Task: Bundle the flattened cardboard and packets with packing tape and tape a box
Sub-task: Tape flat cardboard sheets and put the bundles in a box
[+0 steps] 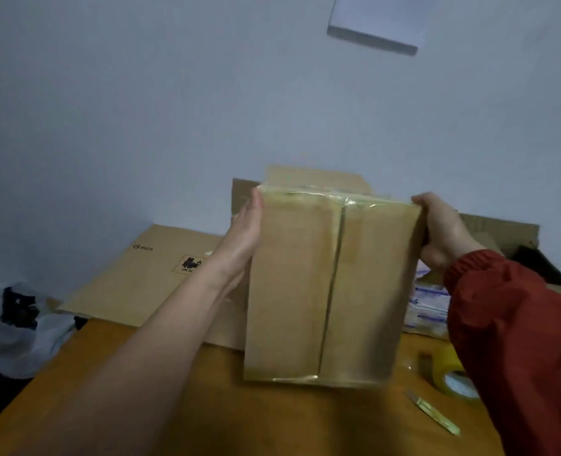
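A person holds a small brown cardboard box (pixel 331 284) upright in the air, above a brown wooden worktop (pixel 206 406) and not touching it. A closed seam runs down the middle of the face turned to the camera. Glossy clear tape shows along the top and bottom edges.

The left grip (pixel 244 232), a bare hand with straight fingers, presses flat against the box's left side. The right grip (pixel 443 232), in a red sleeve (pixel 519 340), is curled round the right edge and holds it.

The box looks light and fairly stiff, judging by how easily two hands carry it. Its taped edges are probably slick, so the plain cardboard sides are the safer place to take hold. The flaps beside the seam could buckle under hard pressure.

Behind the box lies a large flattened sheet of brown cardboard (pixel 141 278) with a printed label. White and blue packets (pixel 430 304) sit to the right. A roll of clear packing tape (pixel 450 380) rests on the worktop, partly hidden by the sleeve. A slim yellowish cutter (pixel 433 414) lies near it.
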